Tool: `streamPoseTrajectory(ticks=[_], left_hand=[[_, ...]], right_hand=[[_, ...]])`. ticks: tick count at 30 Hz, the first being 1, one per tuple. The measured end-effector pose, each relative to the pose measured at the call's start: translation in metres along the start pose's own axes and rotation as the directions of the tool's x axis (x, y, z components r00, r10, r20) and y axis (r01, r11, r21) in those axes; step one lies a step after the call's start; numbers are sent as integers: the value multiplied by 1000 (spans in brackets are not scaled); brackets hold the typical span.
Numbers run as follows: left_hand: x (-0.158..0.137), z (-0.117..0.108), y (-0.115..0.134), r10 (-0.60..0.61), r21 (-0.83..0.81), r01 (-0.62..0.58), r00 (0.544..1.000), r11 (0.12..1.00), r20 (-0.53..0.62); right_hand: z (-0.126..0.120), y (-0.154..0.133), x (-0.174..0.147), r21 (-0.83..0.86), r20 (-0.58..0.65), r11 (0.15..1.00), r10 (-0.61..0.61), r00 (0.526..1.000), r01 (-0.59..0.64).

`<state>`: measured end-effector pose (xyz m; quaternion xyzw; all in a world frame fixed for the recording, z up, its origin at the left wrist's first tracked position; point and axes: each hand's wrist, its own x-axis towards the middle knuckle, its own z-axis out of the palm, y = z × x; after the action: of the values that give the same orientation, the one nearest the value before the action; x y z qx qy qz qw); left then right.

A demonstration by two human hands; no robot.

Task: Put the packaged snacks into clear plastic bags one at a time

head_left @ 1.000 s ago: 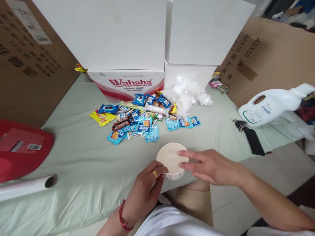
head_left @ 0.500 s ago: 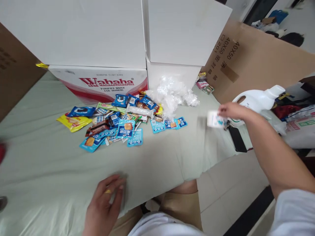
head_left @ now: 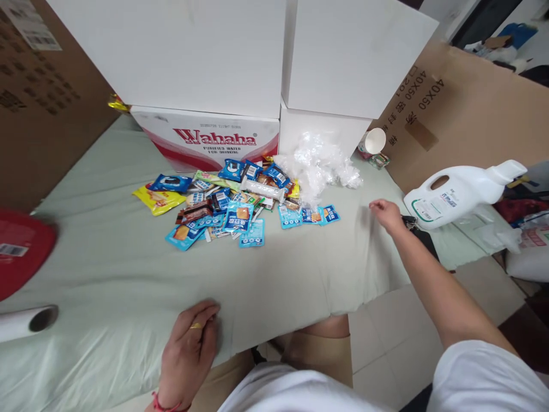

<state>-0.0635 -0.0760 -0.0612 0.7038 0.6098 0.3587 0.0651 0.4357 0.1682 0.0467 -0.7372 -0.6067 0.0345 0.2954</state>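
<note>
My left hand point(head_left: 191, 343) rests at the near edge of the cloth-covered table. Its fingers are bent and drawn together, with nothing seen in them. Over the right part of the table, my right hand point(head_left: 386, 216) is empty, its fingers loosely bent and a little apart. Beyond it a white paper cup point(head_left: 375, 140) lies tipped, mouth facing me, against small packets by the brown cardboard. Close to the right wrist are a white detergent bottle point(head_left: 461, 191) and a dark phone point(head_left: 426, 243), partly covered by the arm. A heap of wrapped snacks point(head_left: 238, 213) lies mid-table.
Clear plastic bags point(head_left: 319, 166) are bunched beside the snacks. Behind them stand a Wahaha carton point(head_left: 214, 137) and white boxes. Brown cardboard panels point(head_left: 472, 109) flank both sides. A red object point(head_left: 26, 252) and a white roll point(head_left: 28, 323) are at the left.
The paper cup has left my right hand and now lies at the back right. That hand is empty. My left hand's fingers have drawn closer together. The view has shifted left.
</note>
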Motion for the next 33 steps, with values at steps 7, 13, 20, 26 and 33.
streamPoseTrajectory(ticks=[7, 13, 20, 26, 33], left_hand=[[27, -10, 5, -91, -274, 128, 985, 953, 144], [81, 16, 27, -1, -458, 55, 993, 887, 118], [149, 74, 30, 65, -621, -1, 995, 784, 81], [165, 101, 8, -86, -672, 196, 977, 714, 193], [170, 96, 5, -165, -820, 450, 893, 353, 419]], right_hand=[[26, 32, -46, 61, 95, 997, 45, 994, -51], [48, -37, -30, 226, 247, 912, -394, 885, 343], [124, -109, 22, 181, 446, 943, -333, 831, 280], [131, -95, 24, 284, 384, 954, -204, 901, 96], [75, -105, -38, 638, 257, 766, -116, 960, -78]])
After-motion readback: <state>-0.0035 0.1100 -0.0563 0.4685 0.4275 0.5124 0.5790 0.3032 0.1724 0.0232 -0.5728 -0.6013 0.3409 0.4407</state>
